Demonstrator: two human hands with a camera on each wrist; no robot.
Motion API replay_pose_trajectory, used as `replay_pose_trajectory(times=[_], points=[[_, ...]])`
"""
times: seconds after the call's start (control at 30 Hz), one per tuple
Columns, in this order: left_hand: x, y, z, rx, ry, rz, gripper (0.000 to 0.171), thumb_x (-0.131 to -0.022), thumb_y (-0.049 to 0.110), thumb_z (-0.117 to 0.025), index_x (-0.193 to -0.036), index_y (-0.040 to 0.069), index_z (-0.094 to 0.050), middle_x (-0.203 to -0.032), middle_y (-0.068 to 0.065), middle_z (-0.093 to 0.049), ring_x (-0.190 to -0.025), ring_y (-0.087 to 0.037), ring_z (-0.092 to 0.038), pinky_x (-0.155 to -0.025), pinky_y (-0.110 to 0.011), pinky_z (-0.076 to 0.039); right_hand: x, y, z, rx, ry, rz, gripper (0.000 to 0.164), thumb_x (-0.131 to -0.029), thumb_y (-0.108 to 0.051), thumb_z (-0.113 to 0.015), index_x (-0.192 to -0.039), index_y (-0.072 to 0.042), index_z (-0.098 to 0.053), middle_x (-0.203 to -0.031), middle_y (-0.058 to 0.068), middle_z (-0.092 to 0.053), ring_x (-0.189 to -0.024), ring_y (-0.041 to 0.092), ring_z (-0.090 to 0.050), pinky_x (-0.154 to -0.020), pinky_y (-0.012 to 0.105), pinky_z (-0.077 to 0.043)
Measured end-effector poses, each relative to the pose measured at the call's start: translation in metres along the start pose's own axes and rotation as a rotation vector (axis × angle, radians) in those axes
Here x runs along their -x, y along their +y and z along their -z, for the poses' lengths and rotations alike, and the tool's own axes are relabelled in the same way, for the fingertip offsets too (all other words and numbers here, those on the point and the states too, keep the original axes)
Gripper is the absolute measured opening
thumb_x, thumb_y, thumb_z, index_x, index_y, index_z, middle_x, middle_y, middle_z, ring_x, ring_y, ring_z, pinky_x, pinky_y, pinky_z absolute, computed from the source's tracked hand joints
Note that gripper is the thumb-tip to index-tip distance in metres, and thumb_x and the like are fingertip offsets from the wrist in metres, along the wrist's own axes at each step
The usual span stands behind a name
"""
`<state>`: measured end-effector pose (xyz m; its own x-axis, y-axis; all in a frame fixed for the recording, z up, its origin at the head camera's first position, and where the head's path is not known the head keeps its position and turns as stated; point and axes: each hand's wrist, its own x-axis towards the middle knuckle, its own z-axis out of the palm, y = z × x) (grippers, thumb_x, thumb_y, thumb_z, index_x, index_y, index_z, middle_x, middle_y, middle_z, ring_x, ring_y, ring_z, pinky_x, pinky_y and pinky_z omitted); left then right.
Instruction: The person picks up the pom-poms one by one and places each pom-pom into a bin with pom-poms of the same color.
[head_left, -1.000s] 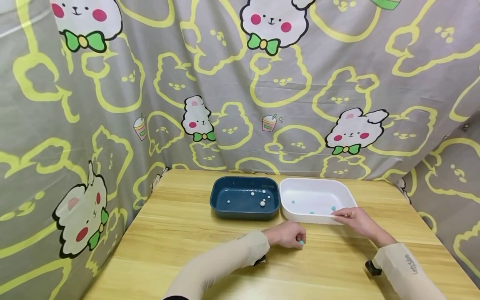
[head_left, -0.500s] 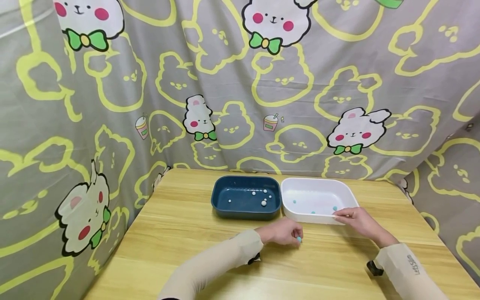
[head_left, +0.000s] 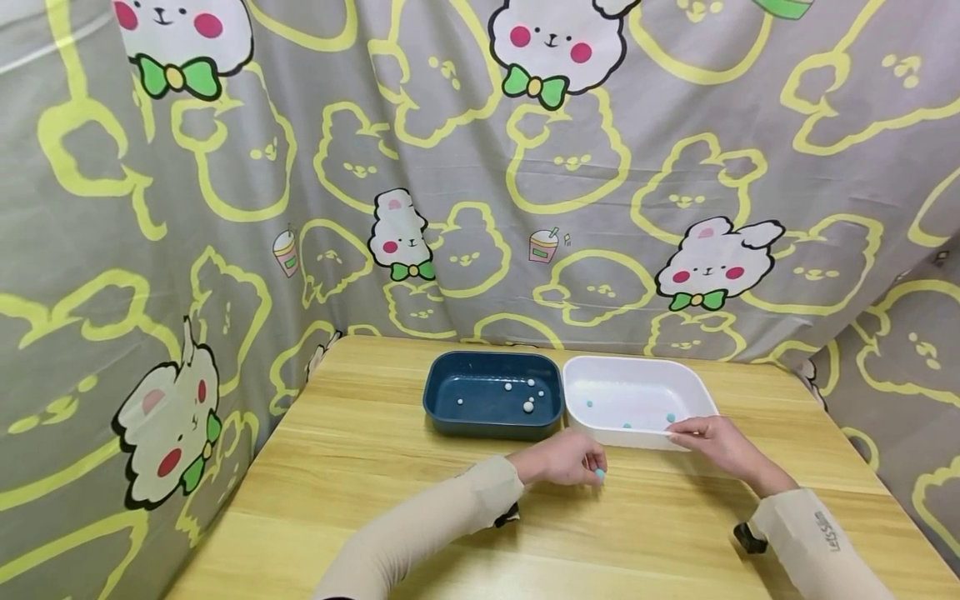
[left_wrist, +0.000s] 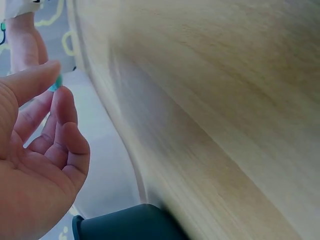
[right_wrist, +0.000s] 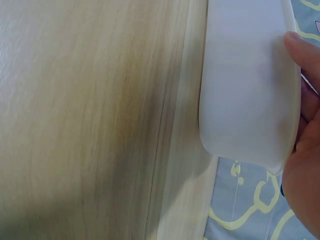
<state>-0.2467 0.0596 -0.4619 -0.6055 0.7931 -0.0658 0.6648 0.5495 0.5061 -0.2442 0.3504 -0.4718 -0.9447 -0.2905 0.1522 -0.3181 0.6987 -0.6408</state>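
Observation:
My left hand [head_left: 564, 459] pinches a small light-blue ball [head_left: 600, 473] between thumb and index finger, just in front of the two containers. In the left wrist view the ball [left_wrist: 56, 83] shows between the fingertips, partly covered by them. With thumb and fingers my right hand [head_left: 723, 448] grips the front rim of the white rectangular container [head_left: 611, 436], near its right corner. The right wrist view shows the thumb over the rim of this container [right_wrist: 250, 90]. Several light-blue balls [head_left: 671, 417] lie inside it.
A dark blue rectangular container [head_left: 487, 431] stands directly left of the white one and holds several small white balls [head_left: 528, 407]. Both rest on a wooden table [head_left: 360, 467]. A patterned grey curtain [head_left: 465, 317] hangs behind and along the sides.
My left hand has shifted slightly up and left, toward the containers, with the light-blue ball still pinched. The right hand keeps its grip on the white container's rim.

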Motion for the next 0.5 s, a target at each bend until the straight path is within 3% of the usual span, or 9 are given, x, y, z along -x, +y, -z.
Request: replay_pose_trajectory(times=[0.37,0.5], points=[[-0.001,0.001,0.011,0.014,0.031,-0.033,0.004,-0.087,0.016,-0.069,-0.087,0.013,-0.067,-0.076,0.013,-0.057,-0.069,0.003,-0.051,-0.063,-0.009,-0.041,-0.001,0.000,0.000,0.012,0.015,0.014,0.017,-0.087,-0.018,-0.069,-0.097,-0.005,-0.074,-0.100,0.014,-0.069,-0.091,0.003,-0.059,-0.068,0.022,-0.050],[0.000,0.002,0.012,0.034,0.040,-0.014,0.004,-0.087,0.017,-0.069,-0.087,0.013,-0.068,-0.076,0.013,-0.057,-0.069,0.002,-0.051,-0.063,-0.010,-0.041,-0.001,0.001,0.000,0.015,0.006,0.010,0.018,-0.088,-0.019,-0.069,-0.097,-0.006,-0.074,-0.101,0.013,-0.069,-0.092,0.004,-0.059,-0.069,0.023,-0.050]])
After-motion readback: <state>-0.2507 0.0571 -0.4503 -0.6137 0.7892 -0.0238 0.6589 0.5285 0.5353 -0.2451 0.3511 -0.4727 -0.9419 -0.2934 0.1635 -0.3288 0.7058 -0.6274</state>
